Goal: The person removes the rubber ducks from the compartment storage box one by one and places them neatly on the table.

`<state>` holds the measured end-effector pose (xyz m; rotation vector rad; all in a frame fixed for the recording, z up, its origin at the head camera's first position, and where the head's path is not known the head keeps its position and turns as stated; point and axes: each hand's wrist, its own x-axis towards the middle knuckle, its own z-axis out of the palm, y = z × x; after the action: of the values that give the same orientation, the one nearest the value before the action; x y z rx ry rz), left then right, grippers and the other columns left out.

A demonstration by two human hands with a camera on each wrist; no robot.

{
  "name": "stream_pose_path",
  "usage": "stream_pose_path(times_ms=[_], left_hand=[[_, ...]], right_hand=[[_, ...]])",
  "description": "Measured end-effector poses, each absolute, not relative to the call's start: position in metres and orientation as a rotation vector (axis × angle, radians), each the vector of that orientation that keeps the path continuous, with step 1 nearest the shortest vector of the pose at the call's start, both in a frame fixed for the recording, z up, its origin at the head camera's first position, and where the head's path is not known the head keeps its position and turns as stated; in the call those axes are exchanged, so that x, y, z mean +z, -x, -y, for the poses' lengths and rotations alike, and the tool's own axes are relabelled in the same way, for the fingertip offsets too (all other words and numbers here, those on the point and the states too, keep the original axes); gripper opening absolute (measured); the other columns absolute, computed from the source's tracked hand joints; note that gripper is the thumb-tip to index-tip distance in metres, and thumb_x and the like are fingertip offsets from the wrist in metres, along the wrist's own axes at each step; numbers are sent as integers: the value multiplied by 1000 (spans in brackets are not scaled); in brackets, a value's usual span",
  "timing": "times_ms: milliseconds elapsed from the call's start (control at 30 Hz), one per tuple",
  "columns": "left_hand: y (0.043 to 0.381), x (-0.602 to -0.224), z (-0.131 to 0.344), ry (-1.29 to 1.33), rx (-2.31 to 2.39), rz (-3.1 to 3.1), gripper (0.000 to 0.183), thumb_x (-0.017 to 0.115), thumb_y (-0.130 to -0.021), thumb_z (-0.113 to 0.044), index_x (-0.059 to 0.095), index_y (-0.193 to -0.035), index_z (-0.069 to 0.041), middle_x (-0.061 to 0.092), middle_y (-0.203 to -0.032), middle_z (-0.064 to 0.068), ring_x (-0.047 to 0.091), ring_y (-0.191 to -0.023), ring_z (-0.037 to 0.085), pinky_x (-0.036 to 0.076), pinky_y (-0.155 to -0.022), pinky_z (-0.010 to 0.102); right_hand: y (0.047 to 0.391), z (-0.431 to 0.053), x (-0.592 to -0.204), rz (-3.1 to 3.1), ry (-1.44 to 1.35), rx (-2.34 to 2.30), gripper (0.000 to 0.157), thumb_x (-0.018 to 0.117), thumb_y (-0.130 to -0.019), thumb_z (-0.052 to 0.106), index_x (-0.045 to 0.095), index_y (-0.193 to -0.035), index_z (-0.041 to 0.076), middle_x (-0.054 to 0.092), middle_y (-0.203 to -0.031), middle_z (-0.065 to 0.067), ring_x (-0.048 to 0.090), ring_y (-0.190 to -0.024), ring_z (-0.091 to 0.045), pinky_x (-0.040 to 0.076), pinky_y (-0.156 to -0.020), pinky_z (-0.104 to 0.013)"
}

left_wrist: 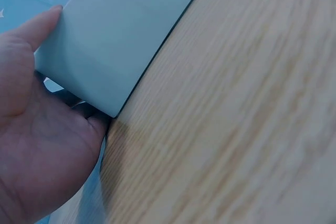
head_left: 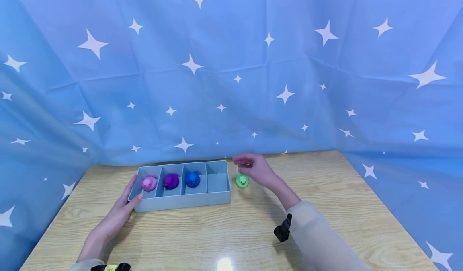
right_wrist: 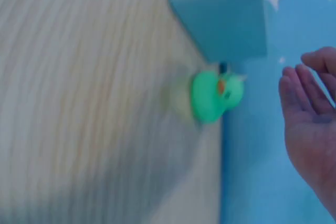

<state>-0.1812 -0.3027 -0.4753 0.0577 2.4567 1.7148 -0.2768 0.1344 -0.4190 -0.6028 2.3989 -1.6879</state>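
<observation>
A grey-blue divided box [head_left: 182,202] lies on the table with its compartments in a row. The leftmost holds a pink rubber duck [head_left: 149,183], followed by a purple rubber duck [head_left: 171,181] and a blue rubber duck [head_left: 193,179]; the rightmost compartment is bare. My left hand [head_left: 117,214] grips the box's left end, its thumb [left_wrist: 44,27] at the front wall and the other fingers around the end. On the table just right of the box sits a green rubber duck [right_wrist: 210,97]. Above it hovers my right hand [head_left: 257,169], fingers loosely bent, holding nothing.
The wooden table [head_left: 188,239] carries the box and the green duck. A blue curtain [head_left: 231,90] with white stars hangs directly behind the table and along both sides.
</observation>
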Motion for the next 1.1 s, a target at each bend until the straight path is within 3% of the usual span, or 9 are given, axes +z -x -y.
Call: stream_pose_path(times_ms=[267,500,867,1100], left_hand=[[182,-478,298,-33,1715,-2434,79,46,-110,-38,-11,-164,-34,-18,-169,19,-18,-149,51,-5,-111,78],[183,-479,298,-31,1722,-2438,78,46,-110,-36,-11,-164,-37,-17,-168,19,-17,-149,51,-3,-112,78],[182,-483,299,-12,1725,-2446,76,46,-110,-38,-8,-164,-40,-15,-170,17,-15,-151,49,-3,-113,76],[181,-480,302,-15,1764,-2432,77,47,-110,-35,-7,-165,-38,-14,-170,18,-16,-151,49,-3,-114,75]], right_hand=[[269,-89,-409,-2294,803,-1716,38,64,-95,-5,63,-134,-5,67,-123,-25,61,-117,-46,58,-93,-36],[267,-46,-415,-2283,811,-1626,39,66,-97,-2,62,-136,-4,66,-129,-22,62,-122,-38,56,-96,-35],[275,-10,-424,-2478,827,-1406,48,73,-94,1,60,-140,1,67,-133,-13,63,-123,-28,50,-105,-45],[281,1,-423,-2636,906,-1000,56,75,-94,6,55,-147,7,64,-140,-5,58,-130,-21,43,-112,-36]])
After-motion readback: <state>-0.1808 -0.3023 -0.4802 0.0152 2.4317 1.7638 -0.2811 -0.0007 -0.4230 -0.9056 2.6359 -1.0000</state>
